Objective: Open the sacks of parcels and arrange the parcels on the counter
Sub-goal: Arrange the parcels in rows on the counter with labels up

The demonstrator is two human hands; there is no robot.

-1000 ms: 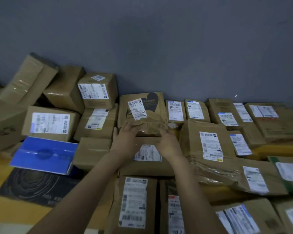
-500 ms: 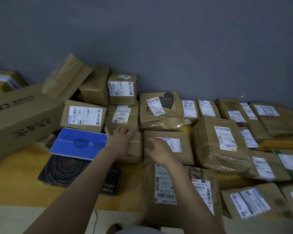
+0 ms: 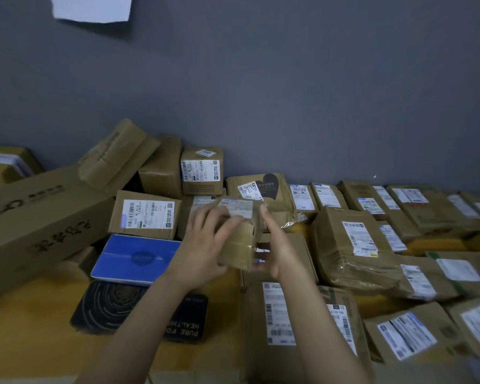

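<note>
Far left, a long carton (image 3: pixel 39 217) lies along the yellow worktop (image 3: pixel 25 342), with a tilted box (image 3: pixel 117 153) propped on its far end against the grey wall. Next over there's a labelled box (image 3: pixel 146 214), a flat blue box (image 3: pixel 136 257) in front of it, and a black pouch (image 3: pixel 117 306) with a spiral print nearest the edge, partly under the blue one.

Middle of the shot is the action. The left hand (image 3: pixel 203 250) grips a small parcel (image 3: pixel 240 234) from its left side, fingers (image 3: pixel 227 225) curled across the near face. The parcel is up off the worktop, label side facing up, held in front of a brown bag with a heart print (image 3: pixel 263 187). The right hand (image 3: pixel 277 245) sits against the parcel's right side with its fingers (image 3: pixel 268 220) mostly straight and pointing up. It's blurry there, so I can't really say if the thumb hooks underneath. A flat box (image 3: pixel 302 253) lies on the worktop just below the hands, and two bigger labelled parcels (image 3: pixel 280 314) sit nearer the edge.

To the right there's a chunky taped parcel (image 3: pixel 349 245), then a back row of parcels (image 3: pixel 399 200) lined up along the wall, and more labelled ones (image 3: pixel 408 333) in front, all packed close together.
</note>
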